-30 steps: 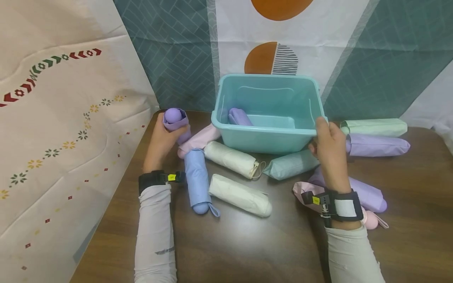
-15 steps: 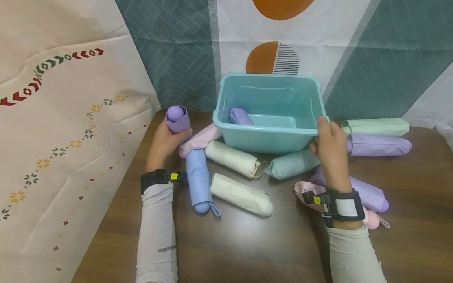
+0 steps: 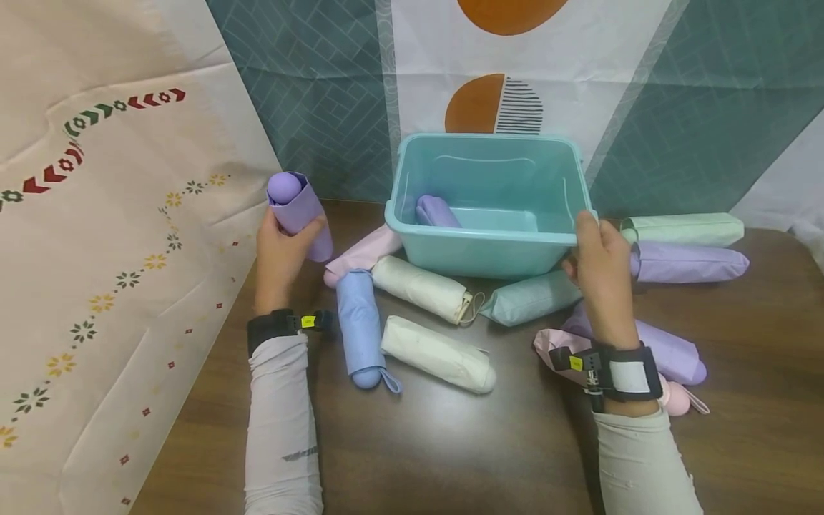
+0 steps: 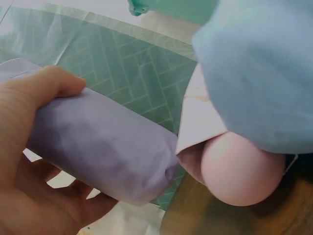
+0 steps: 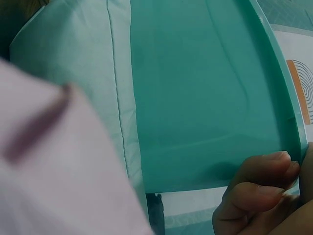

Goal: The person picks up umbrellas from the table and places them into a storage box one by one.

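Note:
My left hand [image 3: 278, 261] grips a folded purple umbrella [image 3: 302, 211] near the table's left edge, its round handle end tilted up and leftward. Up close in the left wrist view, thumb and fingers curl round this purple umbrella [image 4: 107, 142]. With my right hand [image 3: 604, 275] I hold the front right corner of a teal plastic bin [image 3: 483, 254] by its rim. The right wrist view has fingers [image 5: 257, 196] bent at the wall of the bin [image 5: 195, 93]. Another purple umbrella [image 3: 438, 212] lies inside the bin, at its left.
Folded umbrellas lie before the bin: pink [image 3: 363, 256], blue [image 3: 360, 329], cream [image 3: 421, 288], white [image 3: 438, 354], grey-green [image 3: 533, 299]. On the right lie a mint one [image 3: 685, 230], purple ones [image 3: 692, 263] and a pink one [image 3: 676, 399] partly under my wrist. Patterned cloth [image 3: 322, 107] hangs behind.
My left hand has lifted the purple umbrella and carried it left and slightly up, away from the pink one. The right hand and the bin stay in place.

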A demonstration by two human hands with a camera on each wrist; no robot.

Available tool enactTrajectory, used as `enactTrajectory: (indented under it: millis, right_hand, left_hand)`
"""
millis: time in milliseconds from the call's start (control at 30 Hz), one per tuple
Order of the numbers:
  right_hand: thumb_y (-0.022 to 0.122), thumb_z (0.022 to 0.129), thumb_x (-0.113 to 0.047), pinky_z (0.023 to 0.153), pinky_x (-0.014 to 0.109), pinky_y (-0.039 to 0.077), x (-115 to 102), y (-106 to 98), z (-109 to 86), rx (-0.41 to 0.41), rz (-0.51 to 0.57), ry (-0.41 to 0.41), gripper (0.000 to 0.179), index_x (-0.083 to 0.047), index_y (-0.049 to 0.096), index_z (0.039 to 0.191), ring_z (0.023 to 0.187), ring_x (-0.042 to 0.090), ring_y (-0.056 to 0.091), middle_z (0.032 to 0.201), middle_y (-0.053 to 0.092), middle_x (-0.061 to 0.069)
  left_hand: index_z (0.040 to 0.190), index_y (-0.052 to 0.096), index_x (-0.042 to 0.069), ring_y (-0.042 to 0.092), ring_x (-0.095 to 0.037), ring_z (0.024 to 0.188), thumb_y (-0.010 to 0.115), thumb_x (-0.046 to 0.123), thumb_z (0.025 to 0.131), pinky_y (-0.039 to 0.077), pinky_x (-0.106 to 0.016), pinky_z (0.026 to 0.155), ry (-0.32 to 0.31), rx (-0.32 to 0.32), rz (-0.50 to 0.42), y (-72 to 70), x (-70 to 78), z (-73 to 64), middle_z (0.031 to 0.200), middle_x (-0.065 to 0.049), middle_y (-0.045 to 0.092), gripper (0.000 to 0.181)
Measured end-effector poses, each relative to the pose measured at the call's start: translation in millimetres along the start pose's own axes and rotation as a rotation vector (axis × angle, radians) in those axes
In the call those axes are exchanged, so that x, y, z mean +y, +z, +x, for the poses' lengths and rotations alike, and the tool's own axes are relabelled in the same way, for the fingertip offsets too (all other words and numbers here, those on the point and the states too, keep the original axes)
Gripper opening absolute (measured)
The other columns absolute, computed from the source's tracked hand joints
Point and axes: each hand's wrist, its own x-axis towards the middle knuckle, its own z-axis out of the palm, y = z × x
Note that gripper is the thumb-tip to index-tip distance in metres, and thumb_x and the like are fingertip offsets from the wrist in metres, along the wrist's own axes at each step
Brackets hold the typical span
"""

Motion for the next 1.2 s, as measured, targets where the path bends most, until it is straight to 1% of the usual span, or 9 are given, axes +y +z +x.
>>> enactTrajectory:
  millis: [167,300,400,500,567,667,867,1033,1200]
  right_hand:
    - [0.058,0.095,-0.043,0.048,0.022,0.035,0,0,0.2,0.004,-0.020,0.002,0.043,-0.004,0.045,0.085,0.055,0.016,0.038,0.064,0.033,0.003]
    - [0.058,0.095,-0.043,0.048,0.022,0.036,0,-1,0.7,0.011,-0.015,0.008,0.043,-0.004,0.045,0.085,0.056,0.015,0.038,0.065,0.033,0.003]
    - [0.059,0.095,-0.043,0.048,0.022,0.036,0,-1,0.9,0.013,-0.015,0.010,0.043,-0.004,0.045,0.085,0.056,0.015,0.038,0.064,0.033,0.003]
    - [0.058,0.095,-0.044,0.048,0.022,0.036,0,-1,0.9,0.013,-0.025,0.010,0.043,-0.004,0.045,0.085,0.055,0.016,0.038,0.064,0.033,0.003]
    - [0.058,0.095,-0.044,0.048,0.023,0.035,0,-1,1.0,0.015,-0.030,0.011,0.043,-0.004,0.045,0.085,0.055,0.016,0.038,0.064,0.033,0.003]
    - [0.058,0.095,-0.044,0.048,0.023,0.036,-1,-1,1.2,0.017,-0.035,0.016,0.043,-0.003,0.046,0.086,0.056,0.016,0.039,0.064,0.034,0.003]
    - [0.059,0.094,-0.044,0.048,0.022,0.036,-1,-1,0.9,0.021,-0.024,0.014,0.043,-0.004,0.046,0.086,0.057,0.016,0.039,0.065,0.034,0.003]
    - [0.058,0.095,-0.044,0.048,0.023,0.034,0,-1,0.8,0.013,-0.032,-0.002,0.043,-0.003,0.046,0.086,0.056,0.016,0.039,0.065,0.034,0.004]
    - [0.058,0.095,-0.044,0.047,0.023,0.034,1,0,1.2,0.015,-0.032,-0.001,0.043,-0.004,0.046,0.086,0.056,0.016,0.038,0.065,0.034,0.003]
  left_hand:
    - [0.136,0.045,0.011,0.053,-0.021,0.114,0.074,0.030,0.083,0.040,-0.037,0.098,0.020,0.031,-0.109,1.9,-18.2,12.3,0.127,-0.006,0.054,0.063]
    - [0.138,0.042,0.013,0.052,-0.021,0.113,0.074,0.036,0.081,0.040,-0.038,0.097,0.018,0.021,-0.140,7.1,-25.8,16.5,0.127,-0.005,0.052,0.069]
    - [0.139,0.038,0.014,0.050,-0.022,0.113,0.073,0.036,0.081,0.041,-0.040,0.096,0.012,0.006,-0.171,12.9,-24.4,14.4,0.127,-0.005,0.050,0.071]
    - [0.139,0.036,0.014,0.050,-0.025,0.112,0.073,0.032,0.082,0.042,-0.041,0.094,0.020,-0.003,-0.244,19.5,-20.5,11.8,0.126,-0.007,0.049,0.071]
    - [0.139,0.037,0.012,0.050,-0.026,0.111,0.073,0.028,0.082,0.043,-0.041,0.093,0.034,0.000,-0.294,22.9,-17.9,10.9,0.125,-0.009,0.049,0.069]
    - [0.137,0.038,0.012,0.050,-0.027,0.109,0.073,0.027,0.082,0.043,-0.041,0.092,0.037,-0.009,-0.330,25.1,-14.1,9.6,0.123,-0.010,0.049,0.067]
    - [0.138,0.037,0.014,0.049,-0.027,0.110,0.073,0.031,0.082,0.042,-0.042,0.093,0.018,-0.070,-0.314,25.0,-9.0,7.3,0.124,-0.010,0.049,0.069]
    - [0.138,0.037,0.017,0.050,-0.027,0.110,0.075,0.039,0.079,0.043,-0.044,0.090,-0.023,-0.065,-0.302,25.0,-6.5,5.4,0.124,-0.008,0.049,0.074]
    - [0.136,0.040,0.017,0.052,-0.029,0.105,0.080,0.035,0.076,0.044,-0.044,0.086,-0.008,-0.067,-0.326,25.3,-3.9,6.0,0.120,-0.010,0.051,0.074]
